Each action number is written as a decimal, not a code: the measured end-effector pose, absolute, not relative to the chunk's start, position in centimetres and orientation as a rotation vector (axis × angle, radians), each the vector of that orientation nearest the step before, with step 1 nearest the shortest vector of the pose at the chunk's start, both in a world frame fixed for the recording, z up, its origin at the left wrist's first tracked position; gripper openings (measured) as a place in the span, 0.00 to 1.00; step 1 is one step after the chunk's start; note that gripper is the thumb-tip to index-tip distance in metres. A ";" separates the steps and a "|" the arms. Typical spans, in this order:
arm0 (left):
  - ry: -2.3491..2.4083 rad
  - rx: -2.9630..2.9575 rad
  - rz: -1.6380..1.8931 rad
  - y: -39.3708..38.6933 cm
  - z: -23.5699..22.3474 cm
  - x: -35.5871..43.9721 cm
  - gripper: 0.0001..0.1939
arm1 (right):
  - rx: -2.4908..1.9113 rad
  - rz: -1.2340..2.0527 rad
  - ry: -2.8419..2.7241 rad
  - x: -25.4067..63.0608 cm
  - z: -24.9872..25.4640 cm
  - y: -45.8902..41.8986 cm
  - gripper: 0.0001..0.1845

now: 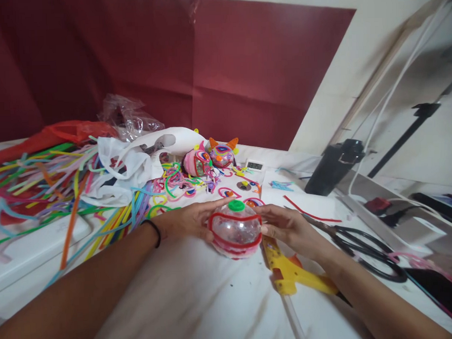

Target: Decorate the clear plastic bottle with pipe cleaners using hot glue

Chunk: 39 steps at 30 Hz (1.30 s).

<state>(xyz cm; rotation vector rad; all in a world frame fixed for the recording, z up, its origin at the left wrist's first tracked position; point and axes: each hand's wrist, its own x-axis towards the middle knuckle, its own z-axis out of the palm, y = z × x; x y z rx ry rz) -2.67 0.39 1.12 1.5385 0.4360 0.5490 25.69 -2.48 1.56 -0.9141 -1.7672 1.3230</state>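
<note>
Counter (171,300): one, white-covered, spreading under and around the clear ball (238,231).
Maroon sheet (244,65): one, creased, on the wall well behind the ball.
Fuzzy stems (119,232): a heap left of the ball, too tangled to count.
Hands: two, one each side of the ball. The left hand (189,221) is curved along its left side, thumb low; the right hand (289,226) pinches its right side with thumb and fingertips.
Scissors (331,229): one pair, black-handled, right of the ball beyond the right hand.
Glue gun (287,275): one, yellow, its front end just right of the ball.
Clear ball: one, between the hands, its red trim facing the wearer. The step looks like steadying or turning it; light, even pressure from both sides should suit, with fingertips off the trim and the gun's tip.
Decorated balls (198,163): two, side by side behind the ball.
White display (254,165): one, behind the ball.
Green disc (236,205): one, on the ball's top.
</note>
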 end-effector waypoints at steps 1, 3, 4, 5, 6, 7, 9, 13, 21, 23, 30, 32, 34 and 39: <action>0.435 1.533 0.550 0.4 1.1 -2.7 0.49 | -0.921 1.320 -1.771 25.7 1.6 -2.4 0.24; 0.438 1.526 0.557 0.4 0.9 -2.7 0.49 | -0.923 1.316 -1.775 25.7 1.5 -2.4 0.24; 0.444 1.527 0.561 0.5 0.9 -2.7 0.49 | -0.917 1.316 -1.770 25.6 1.5 -2.3 0.24; 0.458 1.530 0.565 0.5 0.8 -2.7 0.49 | -0.912 1.316 -1.760 25.6 1.5 -2.3 0.24; 0.480 1.535 0.561 0.4 0.8 -2.6 0.48 | -0.910 1.315 -1.748 25.6 1.4 -2.3 0.24; 0.503 1.537 0.578 0.4 0.8 -2.6 0.47 | -0.913 1.311 -1.738 25.5 1.4 -2.3 0.24; 0.553 1.561 0.594 0.4 0.9 -2.6 0.46 | -0.924 1.281 -1.735 25.4 1.5 -2.4 0.24; 0.540 1.585 0.634 0.4 1.1 -2.6 0.43 | -0.971 1.120 -1.809 25.4 2.0 -2.5 0.22; 0.627 1.588 0.632 0.2 1.4 -2.6 0.40 | -1.004 0.892 -2.036 26.0 3.1 -2.3 0.21; 0.648 1.612 0.619 0.4 1.3 -2.7 0.42 | -0.974 0.898 -2.042 26.1 3.2 -2.3 0.20; 0.692 1.653 0.558 0.6 1.2 -3.2 0.43 | -0.977 0.876 -2.050 26.2 3.8 -2.5 0.20; 0.693 1.642 0.552 0.4 1.4 -3.0 0.42 | -0.973 0.861 -2.058 26.4 3.9 -2.5 0.20; 0.689 1.633 0.556 0.1 1.7 -2.9 0.40 | -0.961 0.848 -2.070 26.6 4.1 -2.6 0.20; 0.652 1.587 0.563 -0.2 1.9 -2.6 0.40 | -0.949 0.834 -2.082 26.9 4.4 -2.8 0.19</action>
